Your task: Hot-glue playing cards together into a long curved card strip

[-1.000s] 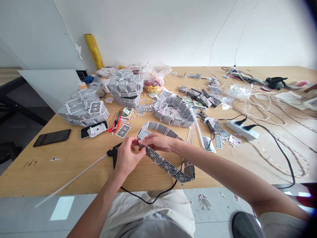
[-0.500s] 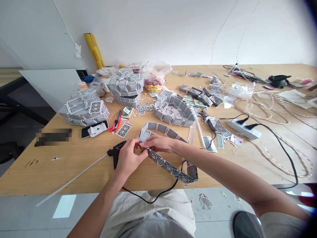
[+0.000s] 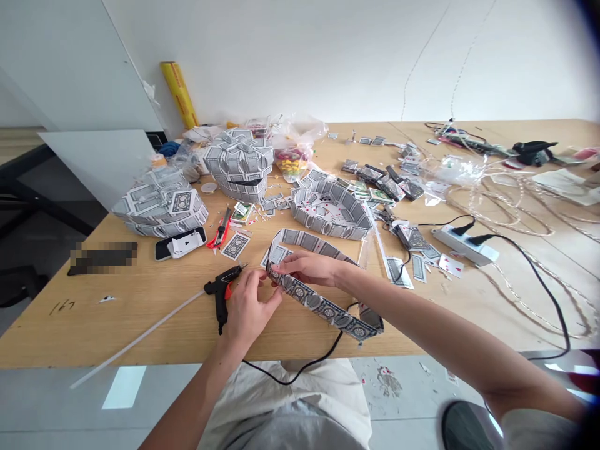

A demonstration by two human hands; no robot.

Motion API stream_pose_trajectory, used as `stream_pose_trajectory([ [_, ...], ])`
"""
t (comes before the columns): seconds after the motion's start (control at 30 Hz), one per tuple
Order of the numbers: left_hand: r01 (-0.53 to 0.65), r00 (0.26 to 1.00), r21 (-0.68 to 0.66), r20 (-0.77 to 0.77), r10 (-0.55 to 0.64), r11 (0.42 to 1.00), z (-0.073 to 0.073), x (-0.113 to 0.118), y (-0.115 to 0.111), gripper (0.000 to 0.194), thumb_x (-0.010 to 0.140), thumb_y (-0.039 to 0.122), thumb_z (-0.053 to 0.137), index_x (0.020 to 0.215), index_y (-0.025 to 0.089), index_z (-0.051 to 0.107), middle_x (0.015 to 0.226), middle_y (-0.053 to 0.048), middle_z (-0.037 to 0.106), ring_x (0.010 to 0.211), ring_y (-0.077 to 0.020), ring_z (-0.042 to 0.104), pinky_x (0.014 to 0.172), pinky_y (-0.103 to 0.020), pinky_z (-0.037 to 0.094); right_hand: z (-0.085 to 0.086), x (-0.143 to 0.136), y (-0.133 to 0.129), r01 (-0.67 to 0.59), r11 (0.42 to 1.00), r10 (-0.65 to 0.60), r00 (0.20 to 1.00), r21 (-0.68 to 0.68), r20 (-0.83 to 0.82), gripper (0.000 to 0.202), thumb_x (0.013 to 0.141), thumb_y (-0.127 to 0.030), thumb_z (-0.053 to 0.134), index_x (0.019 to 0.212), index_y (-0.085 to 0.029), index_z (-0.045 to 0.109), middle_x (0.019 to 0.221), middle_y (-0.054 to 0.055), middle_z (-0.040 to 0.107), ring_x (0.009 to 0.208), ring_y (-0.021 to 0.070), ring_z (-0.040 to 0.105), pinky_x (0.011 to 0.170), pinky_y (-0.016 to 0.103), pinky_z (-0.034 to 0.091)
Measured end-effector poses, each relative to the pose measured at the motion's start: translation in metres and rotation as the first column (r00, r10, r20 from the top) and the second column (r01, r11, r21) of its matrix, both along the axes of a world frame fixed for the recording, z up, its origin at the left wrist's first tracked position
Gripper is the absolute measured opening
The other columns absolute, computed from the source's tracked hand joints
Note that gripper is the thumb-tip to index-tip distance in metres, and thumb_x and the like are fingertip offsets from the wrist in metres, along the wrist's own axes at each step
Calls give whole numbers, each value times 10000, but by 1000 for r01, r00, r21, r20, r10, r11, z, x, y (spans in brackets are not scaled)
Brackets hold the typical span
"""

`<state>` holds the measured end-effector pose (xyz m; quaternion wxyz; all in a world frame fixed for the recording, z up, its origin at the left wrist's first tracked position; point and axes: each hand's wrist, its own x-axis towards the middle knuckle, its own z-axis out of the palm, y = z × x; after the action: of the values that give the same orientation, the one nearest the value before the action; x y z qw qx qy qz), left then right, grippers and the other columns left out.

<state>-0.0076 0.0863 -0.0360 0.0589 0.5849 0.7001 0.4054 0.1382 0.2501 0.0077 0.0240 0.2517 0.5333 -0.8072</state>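
A band made of folded playing cards (image 3: 323,309), bent into a closed heart-like outline, stands on edge over the table's near side. My right hand (image 3: 309,269) reaches across and grips its left corner, fingers over the top edge. My left hand (image 3: 248,303) is at that same corner, fingertips and thumb closed against the band; the exact contact is partly hidden. Beside my left hand lies a black glue gun (image 3: 220,294) with a long white glue stick (image 3: 140,337) in its back end. Inside the band's outline, a playing card (image 3: 281,253) lies on the table.
An open card tray (image 3: 328,222) and two lidded card boxes (image 3: 239,156) (image 3: 162,206) stand behind. A red utility knife (image 3: 220,231), a phone (image 3: 164,250) and loose cards lie left. At right are a power strip (image 3: 464,244), cords and card packs (image 3: 389,186).
The band has turned slightly, its right end shifting right and up. My right hand has slid a little rightward; my left fingers have loosened slightly and moved lower.
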Motion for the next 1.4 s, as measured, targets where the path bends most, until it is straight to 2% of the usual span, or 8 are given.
stream_pose_trajectory([
  [0.2, 29, 950, -27, 312, -19, 999, 8, 10, 2, 300, 925, 295, 762, 1186, 256, 618, 1051, -57, 807, 890, -224, 801, 757, -334, 673, 14, 2, -4, 50, 998, -50, 999, 44, -2, 481, 765, -573, 942, 856, -150, 732, 857, 40, 717, 747, 142, 608, 705, 283, 494],
  [0.33, -9, 906, 35, 424, -7, 999, 10, 16, 6, 282, 910, 310, 775, 1136, 243, 620, 1033, -74, 821, 912, -235, 817, 848, -381, 697, 27, 6, -6, 58, 944, -61, 998, 324, -3, 451, 840, -589, 866, 860, -190, 656, 768, -19, 615, 677, 125, 527, 608, 268, 411],
  [0.53, -90, 862, 53, 504, 51, 994, 7, 20, 11, 314, 850, 320, 821, 1093, 245, 636, 959, -52, 800, 875, -230, 807, 858, -392, 701, 49, 12, -15, 61, 624, -85, 996, 779, -10, 260, 988, -414, 705, 1147, -223, 629, 857, 25, 748, 749, 194, 661, 708, 320, 452],
  [0.67, -99, 856, 57, 514, 56, 993, 8, 22, 12, 318, 841, 284, 811, 1110, 253, 646, 961, -39, 792, 867, -219, 803, 845, -374, 700, 66, 13, -24, -67, 376, 117, 993, 924, 24, 456, 954, -190, 663, 1404, -239, 610, 1042, 70, 775, 877, 235, 700, 821, 353, 450],
  [0.87, -96, 888, 75, 456, 51, 993, 16, 27, 10, 310, 846, 256, 808, 1111, 250, 647, 977, -35, 788, 865, -210, 791, 820, -355, 695, 71, 8, -27, -214, 219, 157, 971, 952, 182, 370, 888, -44, 569, 1189, -206, 712, 961, 80, 743, 817, 206, 634, 734, 336, 347],
  [1.13, -75, 912, 50, 406, 48, 996, 15, 32, 8, 297, 892, 264, 773, 1146, 244, 618, 1010, -46, 783, 889, -213, 789, 845, -359, 665, 75, 9, -25, -304, 80, 196, 939, 949, 284, 411, 883, 13, 538, 1225, -158, 688, 979, 112, 759, 788, 204, 657, 671, 337, 306],
  [1.27, -45, 903, -24, 427, 51, 999, 18, 20, -15, 422, 966, 405, 726, 1309, 219, 565, 1052, -59, 773, 815, -179, 770, 756, -301, 628, 79, 16, -24, -345, 23, 162, 928, 938, 337, 557, 854, 66, 500, 1340, -162, 650, 1007, 105, 768, 840, 211, 689, 669, 321, 322],
  [1.4, -201, 961, -178, 157, 230, 963, 22, -18, -54, 295, 1035, 479, 590, 894, 223, 630, 803, -27, 704, 661, -173, 649, 662, -298, 502, 88, 25, -23, -378, 6, 128, 918, 926, 374, 607, 852, 74, 482, 1378, -179, 648, 971, 78, 771, 848, 201, 701, 687, 311, 361],
])
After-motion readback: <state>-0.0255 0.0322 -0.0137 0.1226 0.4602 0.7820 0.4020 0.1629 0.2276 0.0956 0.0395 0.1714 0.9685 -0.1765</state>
